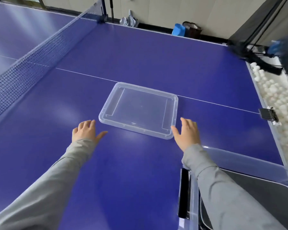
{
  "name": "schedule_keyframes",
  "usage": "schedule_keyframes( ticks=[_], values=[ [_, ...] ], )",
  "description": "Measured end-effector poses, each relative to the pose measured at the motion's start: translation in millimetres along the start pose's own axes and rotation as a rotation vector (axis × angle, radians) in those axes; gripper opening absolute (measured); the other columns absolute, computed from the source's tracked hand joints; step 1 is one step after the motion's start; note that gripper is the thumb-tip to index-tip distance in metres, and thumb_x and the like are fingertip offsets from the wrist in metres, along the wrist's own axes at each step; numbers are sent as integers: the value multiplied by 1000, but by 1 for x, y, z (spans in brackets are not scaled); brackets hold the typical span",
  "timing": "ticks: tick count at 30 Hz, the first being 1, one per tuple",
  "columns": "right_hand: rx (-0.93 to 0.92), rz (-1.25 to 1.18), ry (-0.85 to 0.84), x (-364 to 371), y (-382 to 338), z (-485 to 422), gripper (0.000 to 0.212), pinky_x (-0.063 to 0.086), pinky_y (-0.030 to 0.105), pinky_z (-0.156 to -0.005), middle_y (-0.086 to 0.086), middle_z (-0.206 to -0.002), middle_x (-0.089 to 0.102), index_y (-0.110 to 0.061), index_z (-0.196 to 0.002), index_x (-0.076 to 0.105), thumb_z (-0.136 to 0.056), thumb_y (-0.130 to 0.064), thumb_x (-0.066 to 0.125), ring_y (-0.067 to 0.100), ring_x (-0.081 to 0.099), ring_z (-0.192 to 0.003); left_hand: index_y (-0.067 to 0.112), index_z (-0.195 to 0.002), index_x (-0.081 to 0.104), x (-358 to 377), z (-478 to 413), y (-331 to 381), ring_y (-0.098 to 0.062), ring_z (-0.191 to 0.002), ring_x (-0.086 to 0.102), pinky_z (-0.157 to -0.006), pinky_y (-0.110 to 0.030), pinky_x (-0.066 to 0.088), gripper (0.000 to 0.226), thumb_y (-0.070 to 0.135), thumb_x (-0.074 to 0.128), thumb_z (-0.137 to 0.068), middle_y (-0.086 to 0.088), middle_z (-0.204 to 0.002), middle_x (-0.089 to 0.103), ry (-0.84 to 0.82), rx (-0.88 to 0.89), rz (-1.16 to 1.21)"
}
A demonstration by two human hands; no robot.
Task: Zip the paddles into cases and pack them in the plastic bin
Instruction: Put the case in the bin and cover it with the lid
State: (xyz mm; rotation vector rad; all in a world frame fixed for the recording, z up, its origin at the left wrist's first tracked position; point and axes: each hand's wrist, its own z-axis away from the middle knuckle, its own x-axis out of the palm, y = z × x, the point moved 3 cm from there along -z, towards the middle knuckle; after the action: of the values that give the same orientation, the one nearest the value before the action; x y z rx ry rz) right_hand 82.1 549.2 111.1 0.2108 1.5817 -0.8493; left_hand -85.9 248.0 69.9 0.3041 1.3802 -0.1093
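your left hand [86,131] and right hand [187,134] are both open with fingers spread, and they hold nothing. the clear lid [139,110] lies flat on the table tennis table [140,52] at 12 o'clock from you, its long axis running from 10 to 4. your right hand is nearer, almost touching its corner. the plastic bin [194,188] stands at 5 o'clock, with something dark inside; i see no paddles.

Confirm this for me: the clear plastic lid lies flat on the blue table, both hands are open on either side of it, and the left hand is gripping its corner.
Not quite. In the head view the left hand grips nothing; it is open and apart from the clear plastic lid. The lid does lie flat on the blue table, and the right hand is open beside its near right corner.
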Motion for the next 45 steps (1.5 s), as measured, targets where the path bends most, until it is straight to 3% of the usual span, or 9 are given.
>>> schedule_keyframes(
  ticks=[8, 13, 18, 22, 25, 28, 37, 42, 45],
  values=[
    [258, 315, -189, 78, 25, -71, 52, 39, 41, -96, 12, -131, 51, -6, -123, 49, -95, -48, 41, 31, 41, -122, 9, -136, 38, 42, -117, -19, -23, -134, 32, -104, -39, 29, 75, 65, 44, -85, -5, -142, 42, -33, 21, -70],
    [385, 337, -232, 112, 35, -79, 62, 35, 41, -102, 11, -138, 43, -5, -133, 44, -94, -54, 37, 29, 35, -129, 6, -132, 42, 65, -155, -10, -29, -126, 36, -98, -40, 32, 79, 69, 41, -83, -10, -137, 42, -73, -43, -31],
    [410, 239, -112, 131, 33, -80, 60, 34, 42, -103, 14, -138, 41, 2, -129, 48, -93, -45, 48, 31, 33, -130, 4, -122, 53, 82, -165, 0, -31, -120, 35, -97, -42, 31, 72, 60, 60, -79, -11, -131, 39, -62, -64, 141],
    [486, 45, -20, 131, 28, -81, 62, 35, 42, -101, 18, -133, 43, 6, -125, 47, -90, -44, 54, 33, 35, -127, -1, -123, 49, 82, -160, 6, -33, -122, 35, -99, -43, 30, 78, 55, 71, -73, -13, -133, 39, -45, -116, 254],
    [558, -206, 63, 120, 23, -83, 58, 41, 43, -94, 17, -130, 44, 2, -125, 40, -90, -41, 56, 34, 44, -120, 1, -126, 42, 74, -156, 9, -34, -120, 44, -96, -43, 37, 79, 49, 74, -72, -15, -127, 48, -85, -175, 452],
    [528, -306, 126, 101, 18, -87, 56, 40, 39, -91, 16, -129, 45, 2, -126, 38, -91, -37, 56, 34, 48, -116, 6, -125, 37, 60, -149, 10, -31, -110, 54, -78, -35, 41, 76, 44, 77, -72, -11, -120, 58, -155, -255, 670],
    [377, -429, 327, 8, 19, -48, 56, 42, 40, -97, 15, -125, 51, 1, -126, 43, -86, -32, 64, 29, 49, -115, 15, -129, 39, -8, -74, 33, -18, -96, 52, -79, -28, 39, 75, 41, 79, -71, 1, -114, 55, -12, -219, 928],
    [354, -497, 461, -51, 57, 13, 49, 41, 31, -83, 12, -112, 57, -4, -117, 50, -81, -32, 70, 27, 55, -103, 17, -125, 51, -36, -1, 66, -16, -94, 56, -80, -27, 41, 70, 39, 82, -67, 3, -108, 60, 40, -174, 1000],
    [362, -517, 492, -82, 96, 62, 49, 39, 29, -83, 11, -113, 58, -6, -118, 50, -81, -31, 70, 27, 55, -102, 23, -116, 53, -41, 60, 96, -10, -84, 58, -71, -21, 41, 60, 37, 83, -66, 9, -95, 59, 68, -149, 1050]
  ],
)
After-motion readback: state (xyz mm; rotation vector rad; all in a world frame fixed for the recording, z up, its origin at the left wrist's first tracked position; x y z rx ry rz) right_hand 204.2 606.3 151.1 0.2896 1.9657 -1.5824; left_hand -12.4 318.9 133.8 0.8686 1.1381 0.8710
